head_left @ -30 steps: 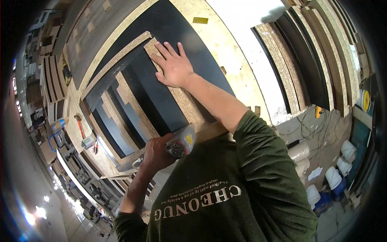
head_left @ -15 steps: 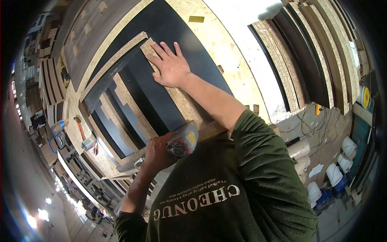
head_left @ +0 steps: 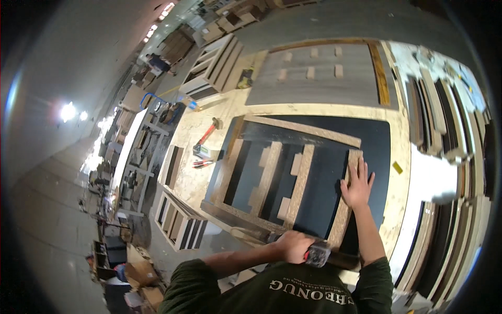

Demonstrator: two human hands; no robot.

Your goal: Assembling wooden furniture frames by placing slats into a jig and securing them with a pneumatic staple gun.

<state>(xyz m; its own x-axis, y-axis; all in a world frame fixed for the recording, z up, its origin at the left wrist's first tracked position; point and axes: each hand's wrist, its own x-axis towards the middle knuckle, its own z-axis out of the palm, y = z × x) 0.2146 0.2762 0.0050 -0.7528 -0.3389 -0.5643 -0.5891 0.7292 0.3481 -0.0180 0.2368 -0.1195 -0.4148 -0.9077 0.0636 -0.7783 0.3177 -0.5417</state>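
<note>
My left hand (head_left: 294,246) is closed round a nail gun (head_left: 317,255) at the near edge of a wooden frame. Its grey, dark-ended head points toward the corner by the right-hand strip, and its nose is hidden. My right hand (head_left: 357,187) lies flat with fingers spread on that chipboard strip (head_left: 341,222), near its far end. The frame's far rail (head_left: 303,129) slants over the top, apart from that strip's end. Inner slats (head_left: 299,186) with small blocks attached stand to the left. Everything rests on a dark panel (head_left: 374,157).
A hammer (head_left: 207,132), a small boxed item (head_left: 202,152) and red-handled pliers (head_left: 203,164) lie left on the pale worktable (head_left: 186,141). Beyond is a grey panel (head_left: 298,86) with small blocks. Stacked strips (head_left: 444,246) stand at right, slatted frames (head_left: 179,222) at left.
The view has swung round and shows more of the table and workshop. My right hand stays on the same strip, and my left hand still grips the nail gun near the frame's corner.
</note>
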